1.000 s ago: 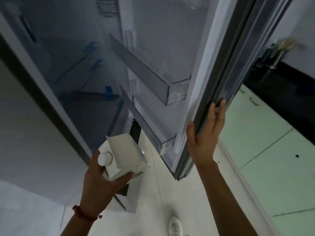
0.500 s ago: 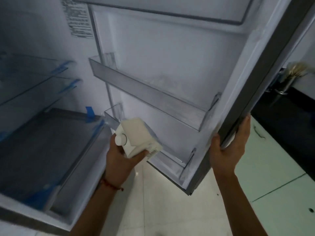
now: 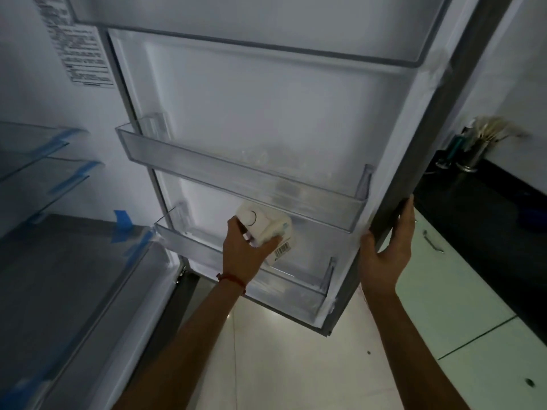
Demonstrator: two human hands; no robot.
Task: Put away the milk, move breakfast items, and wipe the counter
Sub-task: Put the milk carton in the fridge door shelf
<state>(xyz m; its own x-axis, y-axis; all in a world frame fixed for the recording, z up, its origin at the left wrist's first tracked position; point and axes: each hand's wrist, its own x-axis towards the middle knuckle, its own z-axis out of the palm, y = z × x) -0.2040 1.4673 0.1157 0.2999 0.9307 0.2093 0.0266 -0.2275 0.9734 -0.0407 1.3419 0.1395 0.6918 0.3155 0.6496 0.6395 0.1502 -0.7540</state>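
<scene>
A white milk carton (image 3: 266,224) with a round cap and a barcode is gripped by my left hand (image 3: 244,251), which wears a red thread at the wrist. The carton sits tilted inside the lower clear door bin (image 3: 195,247) of the open fridge door (image 3: 266,119), under the upper clear door bin (image 3: 236,176). My right hand (image 3: 387,255) clasps the door's dark outer edge (image 3: 414,173), fingers wrapped round it.
Glass fridge shelves (image 3: 38,161) with blue tape strips and a grey drawer cover (image 3: 59,279) fill the left. A black counter (image 3: 488,202) with a metal utensil holder (image 3: 476,152) lies at the right, above pale green cabinet fronts (image 3: 444,279). Pale floor tiles lie below.
My left hand has carried the carton forward and right, from in front of the lower bin into it. The door looks swung wider and the view has closed in on it.
</scene>
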